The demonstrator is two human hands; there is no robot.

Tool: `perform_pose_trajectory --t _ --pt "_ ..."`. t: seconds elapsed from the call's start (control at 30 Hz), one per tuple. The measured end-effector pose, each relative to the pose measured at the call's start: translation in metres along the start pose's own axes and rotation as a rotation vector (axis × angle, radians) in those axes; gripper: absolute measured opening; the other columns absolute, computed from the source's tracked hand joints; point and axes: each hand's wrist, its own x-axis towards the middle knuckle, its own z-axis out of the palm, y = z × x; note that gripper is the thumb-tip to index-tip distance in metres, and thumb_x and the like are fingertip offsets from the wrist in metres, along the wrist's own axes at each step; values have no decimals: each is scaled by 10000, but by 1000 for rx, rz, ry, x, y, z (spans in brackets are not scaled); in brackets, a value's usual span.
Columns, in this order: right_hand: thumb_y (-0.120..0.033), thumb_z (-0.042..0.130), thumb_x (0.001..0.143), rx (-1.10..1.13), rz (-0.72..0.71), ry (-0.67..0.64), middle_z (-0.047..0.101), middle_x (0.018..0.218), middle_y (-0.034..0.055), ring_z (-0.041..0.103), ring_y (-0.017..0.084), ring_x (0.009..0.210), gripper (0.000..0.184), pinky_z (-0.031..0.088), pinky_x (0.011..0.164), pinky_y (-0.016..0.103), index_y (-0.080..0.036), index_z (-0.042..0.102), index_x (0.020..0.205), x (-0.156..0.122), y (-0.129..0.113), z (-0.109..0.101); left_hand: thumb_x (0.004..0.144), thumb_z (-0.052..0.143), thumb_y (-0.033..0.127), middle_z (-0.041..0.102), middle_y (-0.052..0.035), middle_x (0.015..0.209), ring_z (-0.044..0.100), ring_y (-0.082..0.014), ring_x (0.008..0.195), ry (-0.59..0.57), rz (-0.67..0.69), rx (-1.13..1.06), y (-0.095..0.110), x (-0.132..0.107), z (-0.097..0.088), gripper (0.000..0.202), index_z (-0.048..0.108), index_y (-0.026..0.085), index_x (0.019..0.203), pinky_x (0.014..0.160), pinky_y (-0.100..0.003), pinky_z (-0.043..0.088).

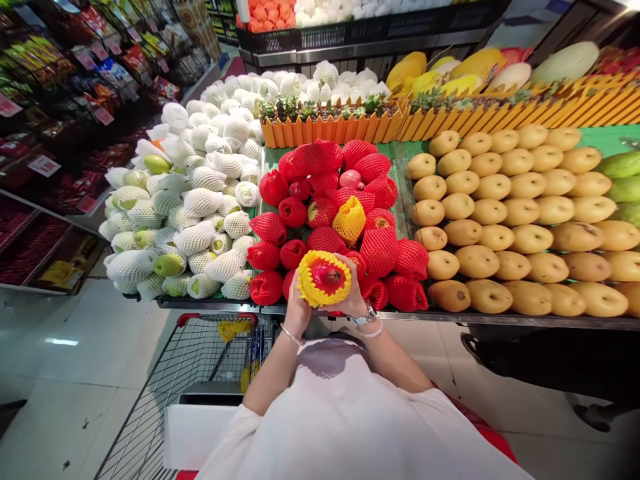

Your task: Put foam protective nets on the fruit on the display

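The wide display stand [500, 321] is filled with fruit in sections, and a shopping cart [183, 320] is parked at its near left. In the middle section, red-netted pomegranates [377, 253] are heaped; 1 yellow-netted pomegranate [349, 220] is left among them. Above the heap's near edge, another pomegranate [325, 277] is held in its yellow net, crown showing. It is cupped by 2 hands — the left hand [298, 303] at its left side, the right hand [356, 293] at its right; how the fingers lie beneath cannot be told. Picking up can be judged done — setting down is not. Yellow items [234, 330] are seen in the cart, too unclear to be identified.
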Motion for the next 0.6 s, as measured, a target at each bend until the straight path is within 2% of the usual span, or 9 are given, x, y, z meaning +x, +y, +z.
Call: perform_pose_trajectory --t 0.1,0.13,0.2,0.23,0.3,0.37,0.43,0.53,0.6 --pt "-650 814 540 -46 -65 73 498 1314 118 552 305 1204 1008 488 1033 478 -279 328 1342 3 -6 -10 818 483 703 610 -107 1197 563 -269 1157 -98 244 385 34 11 -6 606 638 217 1145 1035 -445 447" --pt "-648 806 557 -56 -87 63 494 1319 116 547 301 1210 994 486 1035 475 -281 323 1344 5 -10 -13 812 465 723 577 -113 1256 534 -278 1205 -132 358 414 46 12 -6 657 590 229 1226 1065 -464 416" --pt "-619 813 575 -75 -107 11 490 1323 115 531 300 1224 977 476 1045 472 -274 320 1344 8 -17 -16 727 571 739 476 -117 1401 430 -308 1328 -261 519 409 68 11 -1 798 477 258 1357 1134 -482 331" --pt "-602 820 577 -81 -108 -8 491 1321 117 526 301 1227 969 470 1049 471 -269 323 1340 10 -20 -17 675 661 703 438 -117 1446 386 -322 1364 -348 521 404 75 8 4 862 449 264 1386 1156 -480 298" --pt "-584 825 577 -66 -106 1 494 1317 118 525 305 1222 950 464 1051 470 -266 334 1326 12 -24 -16 617 795 563 420 -119 1474 375 -341 1374 -468 400 391 79 3 15 901 454 262 1396 1166 -461 286" --pt "-590 818 581 -5 -89 44 492 1323 117 538 307 1205 939 464 1048 472 -269 340 1324 13 -25 -14 627 825 461 449 -123 1456 403 -342 1357 -461 274 341 72 -1 23 875 463 256 1397 1156 -442 305" --pt "-614 819 559 70 -56 64 485 1333 124 550 314 1189 979 469 1042 480 -265 335 1336 13 -22 -13 617 836 432 467 -121 1441 371 -342 1379 -407 231 286 60 -1 24 828 512 241 1355 1164 -434 287" --pt "-649 836 496 149 23 12 469 1349 135 540 326 1205 1065 467 1053 482 -255 330 1347 11 -15 -14 541 888 330 508 -127 1395 316 -345 1412 -396 146 255 51 5 15 714 632 202 1195 1188 -429 237" --pt "-663 843 465 188 81 -35 453 1373 135 515 331 1240 1104 446 1081 478 -255 334 1356 9 -11 -15 497 907 243 505 -128 1394 324 -345 1408 -427 88 280 56 9 10 742 636 198 1186 1191 -431 232"
